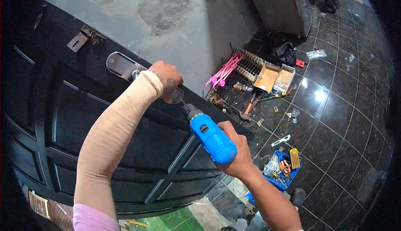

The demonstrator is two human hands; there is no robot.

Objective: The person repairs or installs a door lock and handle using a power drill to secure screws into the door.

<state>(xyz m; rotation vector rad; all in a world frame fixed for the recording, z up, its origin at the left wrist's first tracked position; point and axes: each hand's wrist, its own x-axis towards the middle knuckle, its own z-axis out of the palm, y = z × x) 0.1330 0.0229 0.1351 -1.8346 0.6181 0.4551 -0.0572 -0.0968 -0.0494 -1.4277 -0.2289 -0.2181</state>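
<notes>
My right hand (239,149) is wrapped around the grip of a blue cordless drill (214,140). The drill points up and left, its bit reaching the lower rounded end of a silver door handle plate (120,65). That plate lies along the edge of a black panelled door (121,124). My left hand (166,80) is closed over the plate's middle, just above the drill bit, and hides that part. Whether a screw sits at the bit tip is too small to tell. A beige sleeve covers my left forearm.
On the dark tiled floor stand a blue toolbox (288,180) with pliers, a wire basket (249,64) with pink-handled items, small open boxes (267,77) and a hammer (249,106). A white metal strip (280,140) lies nearby. A grey wall (167,18) rises beyond the door.
</notes>
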